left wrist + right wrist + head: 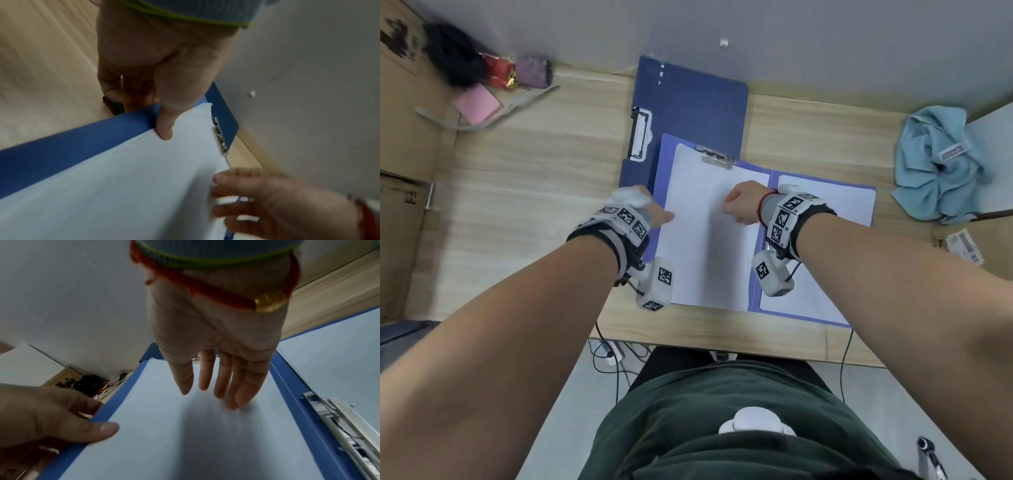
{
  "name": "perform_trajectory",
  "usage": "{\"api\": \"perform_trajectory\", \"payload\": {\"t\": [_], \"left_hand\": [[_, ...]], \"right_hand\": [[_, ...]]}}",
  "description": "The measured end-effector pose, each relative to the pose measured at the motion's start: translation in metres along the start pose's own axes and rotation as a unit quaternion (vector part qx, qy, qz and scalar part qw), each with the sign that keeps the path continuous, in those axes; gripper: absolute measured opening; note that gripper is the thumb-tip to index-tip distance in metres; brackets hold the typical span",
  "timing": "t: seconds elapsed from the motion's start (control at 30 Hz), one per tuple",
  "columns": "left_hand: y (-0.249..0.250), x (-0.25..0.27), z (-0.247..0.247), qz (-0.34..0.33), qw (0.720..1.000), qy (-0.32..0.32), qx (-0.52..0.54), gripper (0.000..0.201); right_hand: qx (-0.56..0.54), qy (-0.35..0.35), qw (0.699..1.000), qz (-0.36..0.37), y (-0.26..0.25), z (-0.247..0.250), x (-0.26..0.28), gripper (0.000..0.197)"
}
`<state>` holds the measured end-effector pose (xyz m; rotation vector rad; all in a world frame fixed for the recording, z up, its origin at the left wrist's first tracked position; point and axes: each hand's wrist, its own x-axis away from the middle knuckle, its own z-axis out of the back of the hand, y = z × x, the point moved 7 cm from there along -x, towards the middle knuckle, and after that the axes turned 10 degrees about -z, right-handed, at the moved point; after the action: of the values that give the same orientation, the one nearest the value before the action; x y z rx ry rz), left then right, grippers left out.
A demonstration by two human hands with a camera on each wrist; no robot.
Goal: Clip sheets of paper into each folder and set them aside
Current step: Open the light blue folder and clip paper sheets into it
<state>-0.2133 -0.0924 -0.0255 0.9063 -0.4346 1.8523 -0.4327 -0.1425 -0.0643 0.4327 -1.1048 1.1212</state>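
Pale wood-grain desk (524, 192) runs under a plain grey wall (825, 41), with a cardboard box (400, 120) standing at its left edge. In the far left corner lie a dark bundle (453, 54), a red packet (498, 72), a purple pouch (534, 72) and a pink notepad (477, 104); bare desk stretches from there toward the middle.

At centre a dark blue folder (688, 106) lies closed against the wall, its clip (640, 135) at the left edge. Overlapping its near side, an open blue folder (763, 240) lies flat, reaching almost to the desk's near edge. On its left half sits a stack of white sheets (705, 246), the top edge under a metal clip (717, 158); more white paper (832, 202) covers the right half.

The left hand (156, 68) pinches the folder's left edge, thumb on top at the edge of the sheets and fingers curled beneath. The right hand (216, 340) rests flat on the stack, fingers straight, grasping nothing.

Farther right, a crumpled light blue cloth (941, 161) lies near the desk's right edge, and a small labelled packet (964, 246) nearer.
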Motion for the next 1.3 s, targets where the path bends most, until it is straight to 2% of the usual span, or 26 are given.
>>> {"api": "perform_trajectory", "payload": {"t": [0.07,0.1,0.2,0.23,0.33,0.47,0.53,0.6,0.67,0.73,0.8,0.83,0.93,0.97,1.03,1.13,1.2,1.27,1.3], "left_hand": [[0.012,-0.002,0.001,-0.049,0.999,-0.016,-0.002,0.082],[0.021,0.000,0.007,-0.079,0.996,-0.012,0.033,0.076],[0.060,0.036,0.029,-0.155,0.980,-0.032,0.122,0.028],[0.077,0.046,0.034,-0.182,0.973,-0.043,0.135,0.022],[0.130,0.075,0.038,-0.244,0.950,-0.104,0.166,0.030],[0.181,0.108,0.023,-0.289,0.916,-0.224,0.167,0.035],[0.199,0.113,0.011,-0.286,0.909,-0.246,0.175,0.039],[0.217,0.109,-0.008,-0.279,0.912,-0.254,0.160,0.044],[0.221,0.095,-0.022,-0.256,0.925,-0.224,0.169,0.046],[0.227,0.072,-0.041,-0.221,0.944,-0.170,0.176,0.049],[0.229,0.051,-0.063,-0.177,0.961,-0.126,0.171,0.056],[0.228,0.043,-0.074,-0.153,0.967,-0.116,0.166,0.061],[0.218,0.032,-0.091,-0.114,0.981,-0.101,0.120,0.075],[0.217,0.025,-0.098,-0.109,0.985,-0.096,0.092,0.085],[0.213,0.018,-0.110,-0.093,0.991,-0.091,0.039,0.104],[0.207,0.015,-0.123,-0.081,0.992,-0.095,0.017,0.095],[0.205,0.015,-0.126,-0.064,0.993,-0.090,0.029,0.097],[0.201,0.010,-0.134,-0.051,0.991,-0.098,0.073,0.098],[0.198,0.008,-0.140,-0.044,0.987,-0.111,0.112,0.096]], "right_hand": [[-0.033,-0.031,0.999,0.009,0.006,-0.003,0.008,0.028],[-0.062,-0.050,0.997,0.012,0.005,-0.003,0.014,0.040],[-0.162,-0.088,0.983,0.013,0.004,0.012,0.042,0.063],[-0.189,-0.092,0.978,0.012,0.005,0.022,0.051,0.070],[-0.243,-0.087,0.966,0.024,0.017,0.059,0.083,0.085],[-0.265,-0.042,0.962,0.051,0.059,0.107,0.106,0.080],[-0.303,-0.026,0.951,0.055,0.088,0.122,0.109,0.076],[-0.347,0.008,0.937,0.043,0.124,0.138,0.106,0.057],[-0.352,0.057,0.934,0.033,0.148,0.145,0.103,0.028],[-0.322,0.118,0.939,0.010,0.180,0.151,0.094,0.018],[-0.247,0.167,0.954,-0.040,0.217,0.155,0.080,0.002],[-0.232,0.174,0.955,-0.065,0.234,0.151,0.070,0.005],[-0.223,0.173,0.953,-0.110,0.261,0.134,0.045,0.063],[-0.227,0.151,0.955,-0.119,0.269,0.127,0.034,0.066],[-0.224,0.102,0.960,-0.133,0.280,0.112,0.018,0.063],[-0.221,0.086,0.962,-0.135,0.289,0.101,-0.002,0.058],[-0.207,0.083,0.964,-0.147,0.285,0.099,0.004,0.054],[-0.178,0.080,0.967,-0.162,0.281,0.096,0.010,0.043],[-0.161,0.083,0.968,-0.172,0.281,0.096,0.010,0.045]]}}
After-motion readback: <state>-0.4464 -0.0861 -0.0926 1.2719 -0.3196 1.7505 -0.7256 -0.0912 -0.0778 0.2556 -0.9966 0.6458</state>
